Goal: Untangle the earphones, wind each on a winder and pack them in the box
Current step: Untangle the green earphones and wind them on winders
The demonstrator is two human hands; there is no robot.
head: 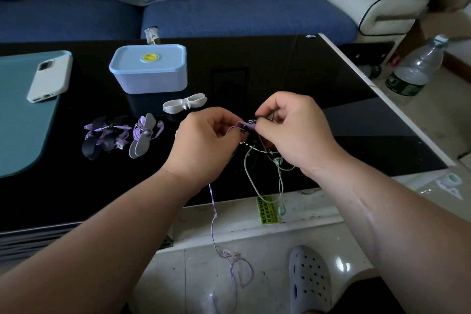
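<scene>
My left hand (pixel 204 140) and my right hand (pixel 293 132) meet above the black table (pixel 76 199), both pinching a knot of tangled earphone cables (pixel 251 123). A purple cable (pixel 214 227) hangs from my left hand down to the floor. A pale green cable (pixel 251 181) loops below my right hand. A white winder (pixel 184 103) lies bare just beyond my hands. To the left lie two wound purple earphones, one on a dark winder (pixel 103 136), one on a grey winder (pixel 144 137). The light blue box (pixel 149 69) stands behind with its lid on.
A white phone (pixel 49 76) lies on a teal mat (pixel 20 120) at the left. A blue sofa (pixel 229 15) runs behind the table. A plastic water bottle (pixel 414 69) stands on the floor at the right. A grey clog (pixel 309 280) is on the floor below.
</scene>
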